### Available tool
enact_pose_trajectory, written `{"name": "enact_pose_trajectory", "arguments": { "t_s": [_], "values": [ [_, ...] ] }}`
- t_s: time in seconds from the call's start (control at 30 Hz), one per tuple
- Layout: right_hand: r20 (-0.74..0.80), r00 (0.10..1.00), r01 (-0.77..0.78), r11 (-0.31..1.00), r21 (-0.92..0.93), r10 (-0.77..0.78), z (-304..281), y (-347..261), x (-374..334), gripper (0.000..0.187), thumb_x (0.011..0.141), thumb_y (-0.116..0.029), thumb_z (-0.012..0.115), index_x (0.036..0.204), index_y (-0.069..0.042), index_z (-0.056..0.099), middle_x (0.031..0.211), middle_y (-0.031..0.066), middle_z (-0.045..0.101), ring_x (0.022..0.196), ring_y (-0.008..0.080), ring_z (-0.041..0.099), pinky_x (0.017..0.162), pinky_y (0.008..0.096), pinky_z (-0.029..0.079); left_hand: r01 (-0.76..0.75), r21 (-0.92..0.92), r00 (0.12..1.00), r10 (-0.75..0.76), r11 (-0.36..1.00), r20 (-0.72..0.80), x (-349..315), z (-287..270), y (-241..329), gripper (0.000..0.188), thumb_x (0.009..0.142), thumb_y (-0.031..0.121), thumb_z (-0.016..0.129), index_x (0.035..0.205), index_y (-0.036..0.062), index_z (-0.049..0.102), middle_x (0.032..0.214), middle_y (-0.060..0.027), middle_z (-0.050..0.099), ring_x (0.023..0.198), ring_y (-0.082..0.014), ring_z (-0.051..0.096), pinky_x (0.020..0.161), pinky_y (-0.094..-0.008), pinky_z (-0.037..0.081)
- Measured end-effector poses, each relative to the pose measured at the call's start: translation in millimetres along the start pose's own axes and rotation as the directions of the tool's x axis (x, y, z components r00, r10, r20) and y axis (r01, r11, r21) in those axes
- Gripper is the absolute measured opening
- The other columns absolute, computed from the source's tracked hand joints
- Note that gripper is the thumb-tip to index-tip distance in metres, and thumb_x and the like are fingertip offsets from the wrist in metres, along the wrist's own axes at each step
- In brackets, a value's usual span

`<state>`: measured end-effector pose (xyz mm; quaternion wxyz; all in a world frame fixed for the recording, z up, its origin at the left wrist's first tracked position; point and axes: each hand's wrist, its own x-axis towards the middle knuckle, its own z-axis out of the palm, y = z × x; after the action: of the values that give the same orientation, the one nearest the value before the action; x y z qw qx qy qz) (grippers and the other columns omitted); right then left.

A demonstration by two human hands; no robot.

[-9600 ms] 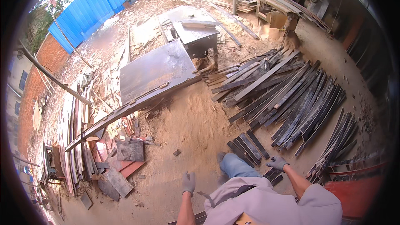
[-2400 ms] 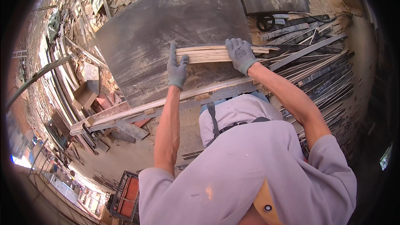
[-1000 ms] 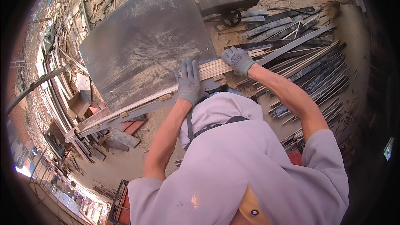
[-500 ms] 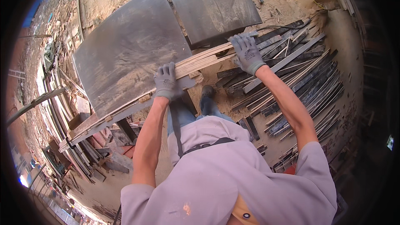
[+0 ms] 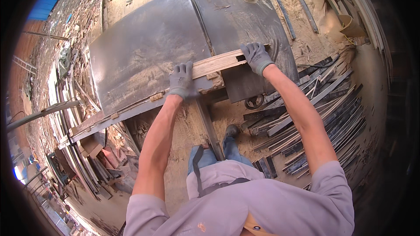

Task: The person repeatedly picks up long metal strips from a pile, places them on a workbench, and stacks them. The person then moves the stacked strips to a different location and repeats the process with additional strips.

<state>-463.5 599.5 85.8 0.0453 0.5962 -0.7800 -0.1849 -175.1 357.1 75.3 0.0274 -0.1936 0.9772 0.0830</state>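
A bundle of thin pale wood strips (image 5: 217,63) lies across the near edge of a dark metal worktable, spanning the gap between its left plate (image 5: 144,48) and right plate (image 5: 245,13). My left hand (image 5: 180,80), in a grey work glove, grips the bundle's left end with the fingers over the top. Its right end is in my right hand (image 5: 257,57), gloved the same way, with fingers bent over it. Near that hand the strip ends look uneven, with a dark gap between them. Both palms and thumbs are mostly hidden.
Below the right plate sits a round handwheel (image 5: 253,102). Dark and pale strips are heaped in a pile (image 5: 323,118) on the right. A metal rail (image 5: 118,121) with small wood blocks runs along the table's near edge. Scrap boards (image 5: 111,161) lie at lower left.
My hands have brought the strip bundle farther onto the table, over the right plate's near part. The view has shifted, showing more tabletop and the whole handwheel.
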Motion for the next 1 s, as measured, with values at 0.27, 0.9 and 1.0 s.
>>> {"name": "enact_pose_trajectory", "arguments": {
  "t_s": [0.27,0.9,1.0],
  "values": [
    [-0.041,0.999,-0.033,0.999,-0.040,0.031,-3.9,-9.7,-23.4,0.075,0.095,-0.017,0.062,0.165,-0.002,0.040,0.132,0.0129,0.059,0.126,0.0293,0.056,0.109,0.0472,0.039,-0.013,-0.017,1.000,0.013,1.000,0.017,-16.2,-27.8,18.5,0.110,0.065,0.038,0.092,0.156,0.0085,0.038,0.137,-0.0217,0.056,0.128,-0.0437,0.055,0.104,-0.0551,0.056],
    [-0.070,0.995,-0.064,0.998,0.029,0.066,-0.6,-3.8,-2.4,0.090,0.085,-0.017,0.071,0.166,0.002,0.036,0.135,0.0156,0.059,0.128,0.0326,0.056,0.111,0.0480,0.040,-0.003,0.016,0.998,0.002,1.000,0.062,3.8,-25.5,9.0,0.129,0.055,0.046,0.099,0.159,0.0074,0.032,0.140,-0.0234,0.051,0.131,-0.0461,0.052,0.109,-0.0553,0.054],
    [-0.033,0.998,-0.062,0.998,-0.006,0.062,-7.5,-5.5,-2.8,0.084,0.090,-0.020,0.067,0.166,-0.001,0.038,0.135,0.0140,0.060,0.127,0.0305,0.056,0.109,0.0467,0.040,-0.012,0.014,0.999,0.012,1.000,0.045,-0.6,-23.5,6.5,0.130,0.055,0.045,0.099,0.160,0.0081,0.031,0.140,-0.0234,0.051,0.131,-0.0463,0.052,0.109,-0.0557,0.055]
  ]
}}
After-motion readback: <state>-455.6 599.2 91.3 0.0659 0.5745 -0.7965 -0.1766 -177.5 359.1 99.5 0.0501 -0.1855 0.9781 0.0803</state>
